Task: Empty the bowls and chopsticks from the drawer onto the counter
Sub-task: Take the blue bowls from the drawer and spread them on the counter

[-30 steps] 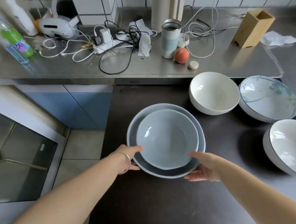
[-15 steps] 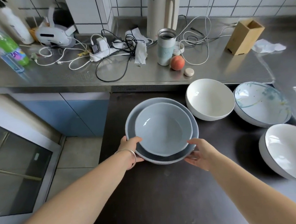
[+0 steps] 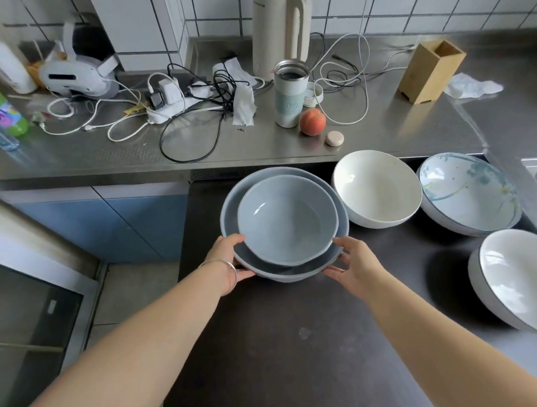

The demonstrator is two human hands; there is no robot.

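A small pale blue-grey ceramic bowl [image 3: 287, 218] sits nested upright in a wider grey bowl [image 3: 228, 207] on the dark counter [image 3: 276, 351]. Beside them stand a plain white bowl [image 3: 376, 188], a blue-splashed white bowl [image 3: 468, 197] and a grey-rimmed white bowl [image 3: 534, 281], tilted.

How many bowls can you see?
5: a small blue bowl nested in a big blue bowl, a white bowl, a painted bowl, and a white bowl at the right edge.
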